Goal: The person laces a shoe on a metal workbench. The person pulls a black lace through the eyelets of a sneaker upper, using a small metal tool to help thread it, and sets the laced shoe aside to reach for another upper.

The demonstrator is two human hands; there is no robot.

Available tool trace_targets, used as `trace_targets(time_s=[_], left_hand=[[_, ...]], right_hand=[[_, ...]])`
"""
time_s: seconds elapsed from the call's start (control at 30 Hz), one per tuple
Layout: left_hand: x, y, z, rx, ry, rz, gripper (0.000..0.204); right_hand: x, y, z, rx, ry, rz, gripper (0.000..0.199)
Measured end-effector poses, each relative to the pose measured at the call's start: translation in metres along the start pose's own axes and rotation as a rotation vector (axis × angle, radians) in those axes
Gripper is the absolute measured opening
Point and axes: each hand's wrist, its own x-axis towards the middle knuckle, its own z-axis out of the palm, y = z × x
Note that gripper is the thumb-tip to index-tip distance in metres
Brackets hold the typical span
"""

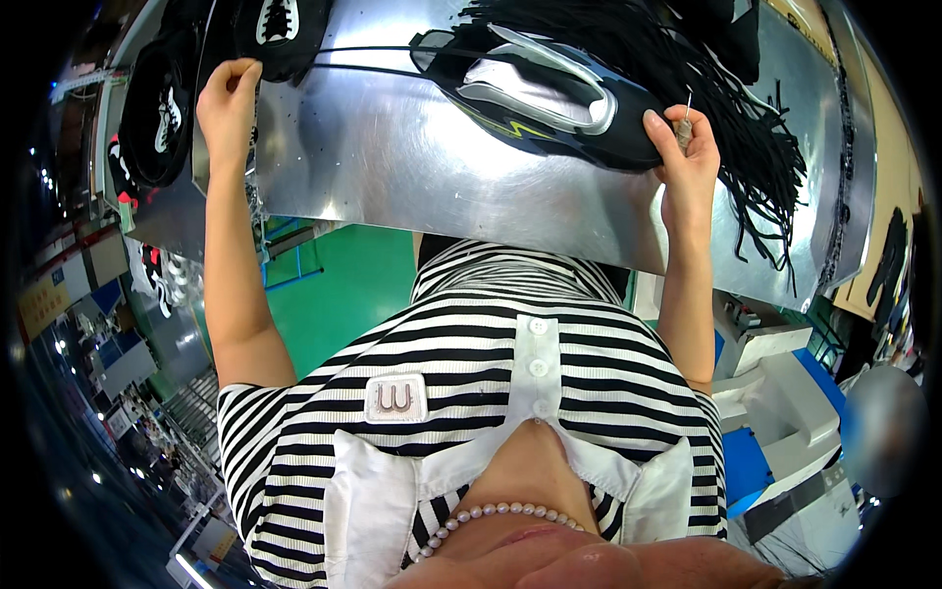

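Observation:
A black shoe upper [549, 143] with a white lining and a yellow-green zigzag lies on the metal table, its toe toward the right. Two black shoelaces [378, 70] stretch left from it. My left hand [228, 110] is raised at the table's left part, fingertips pinched where the lower lace seems to end; black material behind blurs the exact grip. At the shoe's toe, my right hand [692, 157] is closed round a small hook-like tool [684, 130] with a thin metal tip pointing up. Its thumb is at or very near the toe.
A large bundle of loose black laces [756, 147] spreads over the table's right side. Black shoes with white lacing [278, 22] sit at the upper left, another black shoe [167, 123] farther left. The metal table's [392, 187] near edge runs before my body. A grey-and-blue machine [775, 412] stands at right.

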Motion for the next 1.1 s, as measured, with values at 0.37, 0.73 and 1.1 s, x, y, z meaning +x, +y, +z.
trace_targets(time_s=[0.37, 0.73, 1.1], left_hand=[[-0.058, 0.113, 0.029, -0.554, -0.261, 0.171, 0.011], [-0.077, 0.216, 0.083, -0.330, -0.480, 0.794, 0.007], [-0.079, 0.167, 0.112, -0.113, -0.665, 0.396, 0.034]], right_hand=[[0.012, 0.008, -0.004, -0.187, -0.037, -0.157, 0.029], [-0.010, -0.023, 0.015, -0.210, -0.342, -0.327, 0.026], [0.011, 0.008, 0.051, 0.120, -0.245, 0.017, 0.022]])
